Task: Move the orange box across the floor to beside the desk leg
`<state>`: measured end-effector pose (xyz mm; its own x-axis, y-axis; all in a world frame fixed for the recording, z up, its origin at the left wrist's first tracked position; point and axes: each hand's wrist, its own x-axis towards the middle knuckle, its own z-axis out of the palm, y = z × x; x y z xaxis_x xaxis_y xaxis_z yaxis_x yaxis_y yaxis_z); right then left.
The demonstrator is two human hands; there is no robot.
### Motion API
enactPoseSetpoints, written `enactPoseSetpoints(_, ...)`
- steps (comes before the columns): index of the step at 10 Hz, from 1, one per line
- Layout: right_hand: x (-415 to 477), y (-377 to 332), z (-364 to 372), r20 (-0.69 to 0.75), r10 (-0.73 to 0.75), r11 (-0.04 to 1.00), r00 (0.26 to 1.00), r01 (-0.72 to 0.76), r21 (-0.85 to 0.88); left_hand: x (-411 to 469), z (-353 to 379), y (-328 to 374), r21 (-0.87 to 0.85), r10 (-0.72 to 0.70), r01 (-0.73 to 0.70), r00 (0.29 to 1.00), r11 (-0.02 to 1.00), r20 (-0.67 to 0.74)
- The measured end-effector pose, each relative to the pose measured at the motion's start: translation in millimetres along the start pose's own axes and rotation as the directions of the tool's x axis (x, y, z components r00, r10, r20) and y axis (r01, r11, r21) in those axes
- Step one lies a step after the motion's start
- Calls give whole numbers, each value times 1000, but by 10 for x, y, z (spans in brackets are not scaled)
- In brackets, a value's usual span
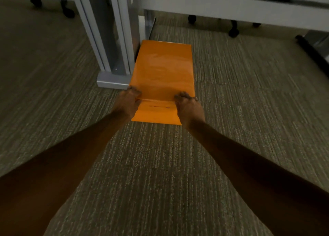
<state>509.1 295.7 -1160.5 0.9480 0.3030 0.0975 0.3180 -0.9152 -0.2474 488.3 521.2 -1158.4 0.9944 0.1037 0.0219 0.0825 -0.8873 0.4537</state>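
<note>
A glossy orange box (162, 70) lies on the carpet, its long side against the right face of the grey metal desk leg (114, 45). The leg's foot plate (112, 81) touches the box's near left corner. My left hand (128, 102) grips the box's near left top edge with the fingers curled over it. On the near right top edge, my right hand (188, 107) holds on the same way. The box's near end face, with a thin slot, shows between my hands.
Grey striped carpet (240, 102) covers the floor all around. A pale desk frame (231, 9) runs across the back right, with dark chair castors (233, 31) under it. More castors (68, 13) stand at the back left. A dark bar (313, 52) slants at the right edge.
</note>
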Motion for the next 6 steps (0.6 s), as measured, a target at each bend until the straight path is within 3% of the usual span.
enactPoseSetpoints(3, 45, 19, -63, 120, -38, 998, 992, 43, -42, -114, -63, 91, 88, 20, -21, 1000, 996, 20)
enactPoseSetpoints(5, -348, -72, -416, 112, -73, 993, 991, 83, -81, -509, -286, 97, 261, 47, -51, 999, 964, 21)
enactPoseSetpoints(6, -515, -167, -690, 124, -101, 990, 987, 112, -85, -746, -471, 209, 271, 82, -82, 997, 959, 9)
